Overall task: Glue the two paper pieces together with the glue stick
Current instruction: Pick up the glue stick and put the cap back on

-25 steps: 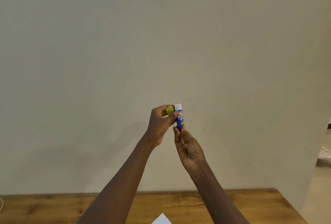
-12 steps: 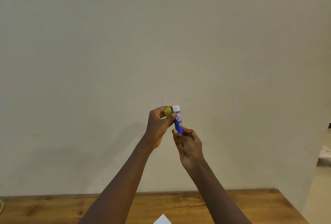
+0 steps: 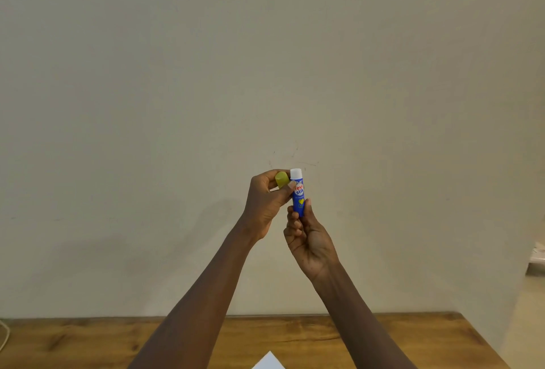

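I hold a blue glue stick (image 3: 298, 197) upright in front of the wall, its white tip bare at the top. My right hand (image 3: 309, 238) grips its lower end from below. My left hand (image 3: 265, 203) holds the yellow-green cap (image 3: 282, 179) between its fingers, and its thumb rests against the stick's upper body. A white corner of a paper piece (image 3: 269, 362) shows at the bottom edge on the wooden table (image 3: 413, 339); the rest of the paper is out of view.
A plain pale wall fills most of the view. The table's right edge runs diagonally at the lower right, with floor beyond. A pale object (image 3: 537, 256) sits at the far right edge. A thin cord (image 3: 4, 336) lies at the table's left edge.
My right hand's fingers have closed tighter around the stick's base. More of the white tip shows above the blue tube. Both hands stay in about the same place.
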A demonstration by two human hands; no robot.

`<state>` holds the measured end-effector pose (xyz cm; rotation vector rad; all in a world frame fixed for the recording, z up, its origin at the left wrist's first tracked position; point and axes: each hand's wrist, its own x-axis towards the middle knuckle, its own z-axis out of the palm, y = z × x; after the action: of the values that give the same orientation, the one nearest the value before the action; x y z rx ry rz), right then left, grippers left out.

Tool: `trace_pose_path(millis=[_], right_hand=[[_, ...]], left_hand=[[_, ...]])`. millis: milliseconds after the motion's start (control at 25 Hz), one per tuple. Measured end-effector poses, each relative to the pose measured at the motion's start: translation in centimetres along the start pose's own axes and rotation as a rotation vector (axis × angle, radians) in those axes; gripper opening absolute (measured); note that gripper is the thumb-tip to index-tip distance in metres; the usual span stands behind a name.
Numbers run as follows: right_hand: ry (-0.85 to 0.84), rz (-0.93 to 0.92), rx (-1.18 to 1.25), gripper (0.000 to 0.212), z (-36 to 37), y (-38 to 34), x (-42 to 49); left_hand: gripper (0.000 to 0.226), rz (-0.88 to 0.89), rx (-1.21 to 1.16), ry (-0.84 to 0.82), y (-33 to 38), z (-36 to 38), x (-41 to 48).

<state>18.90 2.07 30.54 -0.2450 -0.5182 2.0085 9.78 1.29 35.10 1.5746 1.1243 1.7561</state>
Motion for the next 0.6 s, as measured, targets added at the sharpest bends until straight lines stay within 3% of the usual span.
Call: trace_pose_path(millis=[320, 600], right_hand=[[0.094, -0.082, -0.011, 0.022, 0.7, -0.2, -0.1], [0.093, -0.149, -0.014, 0.016, 2.3, -1.4, -0.4]], left_hand=[[0.028, -0.013, 0.005, 0.045, 0.1, 0.1, 0.3], [0.028, -0.089, -0.177, 0.045, 1.0, 0.3, 0.5]])
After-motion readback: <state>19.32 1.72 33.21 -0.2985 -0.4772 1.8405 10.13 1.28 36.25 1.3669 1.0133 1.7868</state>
